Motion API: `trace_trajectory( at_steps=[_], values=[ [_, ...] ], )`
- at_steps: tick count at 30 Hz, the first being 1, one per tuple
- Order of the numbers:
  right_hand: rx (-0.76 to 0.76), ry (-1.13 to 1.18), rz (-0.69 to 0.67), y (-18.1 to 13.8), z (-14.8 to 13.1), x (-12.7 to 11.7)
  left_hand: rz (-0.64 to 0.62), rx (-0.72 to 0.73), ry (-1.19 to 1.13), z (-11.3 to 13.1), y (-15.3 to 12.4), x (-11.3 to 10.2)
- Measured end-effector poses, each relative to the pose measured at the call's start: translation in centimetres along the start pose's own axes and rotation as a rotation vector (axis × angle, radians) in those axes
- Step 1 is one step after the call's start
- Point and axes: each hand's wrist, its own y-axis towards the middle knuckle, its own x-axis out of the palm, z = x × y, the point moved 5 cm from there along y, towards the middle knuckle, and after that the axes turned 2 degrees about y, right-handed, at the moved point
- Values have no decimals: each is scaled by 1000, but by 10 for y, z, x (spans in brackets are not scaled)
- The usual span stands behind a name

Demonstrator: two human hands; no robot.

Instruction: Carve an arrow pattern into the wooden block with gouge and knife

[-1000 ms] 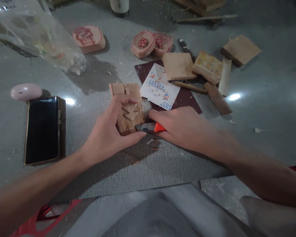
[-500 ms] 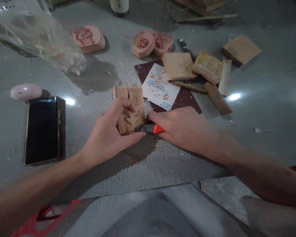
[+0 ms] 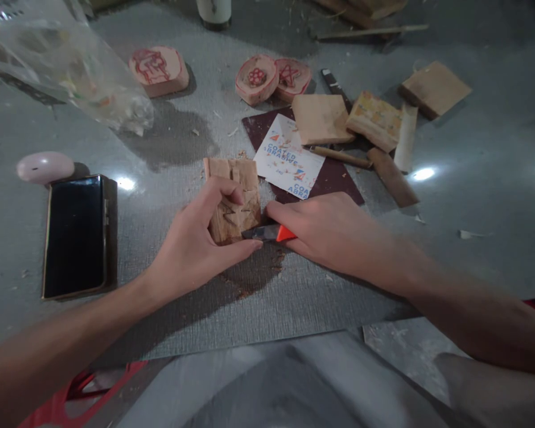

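Note:
A small carved wooden block [image 3: 250,179] with a star-like raised shape lies on the grey table, tilted slightly. My left hand [image 3: 200,229] grips it from the left, fingers curled over its top face and thumb along its near edge. My right hand [image 3: 330,232] is closed around a utility knife [image 3: 264,233] with a dark blade and an orange part showing; most of its handle is hidden in the palm. The blade meets the block's near right corner, close to my left thumb tip. Brown shavings lie below the block.
Sandpaper sheets [image 3: 289,157] lie beyond my right hand, with wood pieces [image 3: 323,119] and a thin stick around them. Carved round blocks [image 3: 257,79] with red drawings sit at the back. On the left are a phone [image 3: 75,238], a pink oval case [image 3: 45,167] and a plastic bag [image 3: 102,77].
Almost nothing differs. Both hands, the block and the knife keep nearly the same places; the whole view has shifted very slightly.

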Motion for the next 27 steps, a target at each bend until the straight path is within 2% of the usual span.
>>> trace_trajectory(
  at_steps=[8, 20, 27],
  values=[
    [19, -18, -27, 0, -1, -1, 0, -8, 15, 0, 1, 0],
    [-25, 2, 39, -1, -3, -3, -12, -50, -28, 2, 1, 0],
    [-53, 15, 17, -2, -3, -4, -9, -37, -20, 3, 0, 0]
  ],
)
